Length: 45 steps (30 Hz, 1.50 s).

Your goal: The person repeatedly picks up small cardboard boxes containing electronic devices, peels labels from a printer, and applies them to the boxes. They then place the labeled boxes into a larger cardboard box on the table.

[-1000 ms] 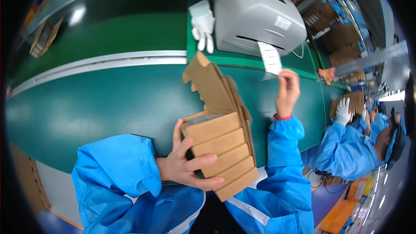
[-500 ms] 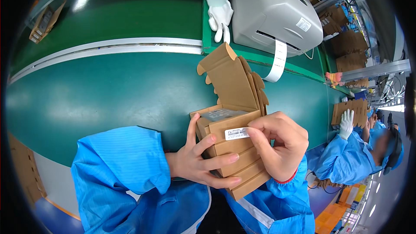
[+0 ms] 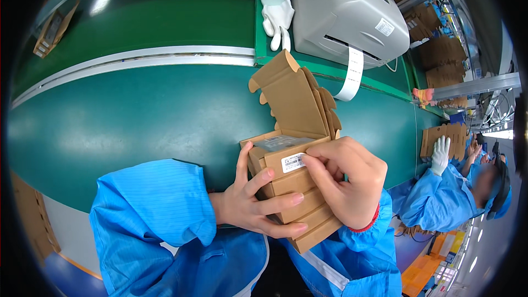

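Note:
A stack of brown cardboard boxes (image 3: 313, 217) leans at the table's near edge, tilted toward me. Their lids (image 3: 290, 94) stand up at the far side, and a grey bagged item (image 3: 279, 142) shows inside the top box. My left hand (image 3: 250, 203) grips the stack from its left side, fingers spread over the box fronts. A small white printed label (image 3: 291, 163) lies against the top box's front. Thumb and forefinger of my right hand (image 3: 352, 184) are pinched at the label's right end. Whether the whole label touches the cardboard I cannot tell.
Beyond the boxes stands a grey label printer (image 3: 352, 16) with a white label strip (image 3: 352, 77) hanging out. A white glove (image 3: 276, 17) lies beside it. An open carton (image 3: 55, 32) sits far left. At right, a co-worker in blue (image 3: 445, 201) has a gloved hand at cardboard (image 3: 454, 137).
My right hand has shifted slightly left and up with the label, which now sits further left on the top box's front. My left hand keeps its grip.

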{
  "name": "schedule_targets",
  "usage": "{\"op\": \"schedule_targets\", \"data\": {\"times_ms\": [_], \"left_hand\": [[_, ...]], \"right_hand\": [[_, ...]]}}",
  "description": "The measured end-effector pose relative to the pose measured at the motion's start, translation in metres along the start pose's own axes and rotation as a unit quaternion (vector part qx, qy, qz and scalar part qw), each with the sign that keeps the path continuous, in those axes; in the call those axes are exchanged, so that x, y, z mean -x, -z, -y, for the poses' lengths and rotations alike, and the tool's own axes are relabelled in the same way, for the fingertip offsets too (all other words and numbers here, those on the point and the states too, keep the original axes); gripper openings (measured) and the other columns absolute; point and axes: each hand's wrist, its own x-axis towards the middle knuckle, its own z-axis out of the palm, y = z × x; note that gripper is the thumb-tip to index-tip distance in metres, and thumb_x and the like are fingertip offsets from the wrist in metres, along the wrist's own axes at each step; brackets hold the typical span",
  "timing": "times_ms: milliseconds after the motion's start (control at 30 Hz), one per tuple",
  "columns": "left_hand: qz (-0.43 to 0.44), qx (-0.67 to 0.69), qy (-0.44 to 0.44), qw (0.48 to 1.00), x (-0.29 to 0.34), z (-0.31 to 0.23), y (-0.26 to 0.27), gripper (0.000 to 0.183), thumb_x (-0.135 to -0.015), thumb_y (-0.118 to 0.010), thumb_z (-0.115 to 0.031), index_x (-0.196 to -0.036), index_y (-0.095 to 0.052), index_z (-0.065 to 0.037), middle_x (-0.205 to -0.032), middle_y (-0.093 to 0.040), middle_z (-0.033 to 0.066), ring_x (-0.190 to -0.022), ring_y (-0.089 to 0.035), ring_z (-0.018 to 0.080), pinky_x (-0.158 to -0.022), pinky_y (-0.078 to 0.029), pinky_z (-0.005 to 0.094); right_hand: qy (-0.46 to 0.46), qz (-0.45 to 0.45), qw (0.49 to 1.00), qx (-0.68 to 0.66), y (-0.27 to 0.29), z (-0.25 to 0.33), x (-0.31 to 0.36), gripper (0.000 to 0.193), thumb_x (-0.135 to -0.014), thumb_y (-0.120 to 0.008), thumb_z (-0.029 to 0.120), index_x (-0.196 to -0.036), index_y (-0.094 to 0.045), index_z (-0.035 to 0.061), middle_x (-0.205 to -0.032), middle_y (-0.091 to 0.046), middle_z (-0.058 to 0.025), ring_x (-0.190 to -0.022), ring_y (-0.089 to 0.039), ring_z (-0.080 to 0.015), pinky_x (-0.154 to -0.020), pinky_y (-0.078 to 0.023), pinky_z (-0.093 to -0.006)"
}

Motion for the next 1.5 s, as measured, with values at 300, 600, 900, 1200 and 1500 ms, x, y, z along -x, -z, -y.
{"op": "schedule_targets", "data": {"times_ms": [300, 600, 900, 1200, 1500], "left_hand": [[0.006, -0.009, -0.001, 1.0, 0.004, 0.001, 0.0, 0.038, -0.076, -0.055, -0.047, -0.112, -0.043, -0.044, -0.132, -0.031, 0.0004, -0.13, -0.009, 0.0366, -0.086, -0.017, 0.0754], [0.004, -0.004, -0.018, 1.0, 0.003, 0.002, -0.003, 0.037, -0.076, -0.054, -0.052, -0.111, -0.044, -0.044, -0.13, -0.032, 0.0031, -0.129, -0.008, 0.0391, -0.086, -0.016, 0.0755], [0.02, -0.017, -0.033, 0.999, 0.009, 0.004, 0.002, 0.037, -0.078, -0.049, -0.054, -0.113, -0.042, -0.044, -0.132, -0.028, 0.0059, -0.128, -0.009, 0.0441, -0.087, -0.017, 0.0757], [-0.009, -0.025, -0.038, 0.999, 0.013, 0.006, -0.005, 0.039, -0.076, -0.052, -0.052, -0.113, -0.042, -0.044, -0.133, -0.028, 0.0069, -0.128, -0.009, 0.0452, -0.088, -0.016, 0.0752], [-0.009, 0.006, -0.032, 0.999, 0.007, 0.005, -0.006, 0.044, -0.071, -0.056, -0.057, -0.112, -0.044, -0.046, -0.131, -0.027, 0.0078, -0.128, -0.008, 0.0428, -0.087, -0.016, 0.075]], "right_hand": [[-0.012, -0.11, 0.981, 0.158, 0.011, -0.003, -0.005, 0.021, -0.064, -0.073, 0.01, -0.076, -0.058, 0.0046, -0.07, -0.054, -0.0062, -0.045, -0.049, -0.0151, -0.039, -0.038, -0.0271], [-0.065, -0.225, 0.972, -0.03, 0.038, -0.163, -0.039, 0.015, -0.08, -0.059, 0.006, -0.094, -0.056, 0.0009, -0.077, -0.058, -0.0054, -0.072, -0.055, -0.0108, -0.063, -0.043, -0.0231], [-0.079, -0.086, 0.937, -0.33, -0.002, -0.215, -0.034, 0.049, -0.076, -0.057, -0.005, -0.122, -0.043, 0.0055, -0.106, -0.053, -0.0119, -0.097, -0.052, -0.0173, -0.079, -0.045, -0.0271], [-0.078, -0.241, 0.943, -0.214, -0.007, -0.207, -0.031, 0.012, -0.075, -0.06, -0.005, -0.086, -0.063, -0.0018, -0.079, -0.063, -0.0048, -0.072, -0.057, -0.0098, -0.068, -0.046, -0.0224], [0.025, -0.359, 0.928, 0.098, 0.013, -0.17, -0.015, 0.004, -0.079, -0.052, -0.004, -0.081, -0.052, -0.0003, -0.088, -0.056, -0.0112, -0.077, -0.056, -0.0186, -0.07, -0.044, -0.026]]}}
